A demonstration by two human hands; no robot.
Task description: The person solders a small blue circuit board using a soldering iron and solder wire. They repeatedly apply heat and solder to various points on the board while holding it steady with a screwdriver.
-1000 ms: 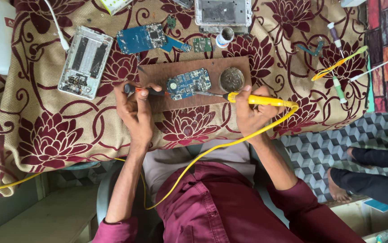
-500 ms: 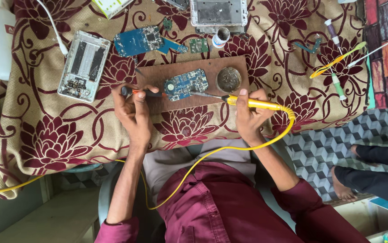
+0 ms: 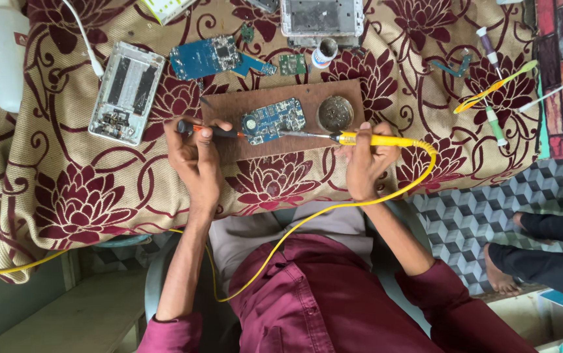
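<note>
A small blue circuit board (image 3: 272, 120) lies on a brown wooden board (image 3: 229, 108) on the flower-patterned cloth. My left hand (image 3: 193, 153) grips a black and red screwdriver (image 3: 208, 130) whose tip rests against the circuit board's left edge. My right hand (image 3: 362, 163) holds a yellow soldering iron (image 3: 373, 140); its metal tip reaches the board's right side. The iron's yellow cable (image 3: 334, 208) loops down over my lap. A round tin of dark paste (image 3: 335, 113) sits on the wooden board just above my right hand.
Beyond the wooden board lie a larger blue circuit board (image 3: 204, 57), an opened device shell (image 3: 127, 91), a metal frame (image 3: 321, 17), a small white bottle (image 3: 324, 53) and a green chip board (image 3: 292, 64). Pens and tweezers (image 3: 494, 88) lie right. Another person's legs (image 3: 543, 248) are at right.
Both hands have stayed on the circuit board with their tools; the view has shifted slightly, and the soldering iron's tip remains at the board.
</note>
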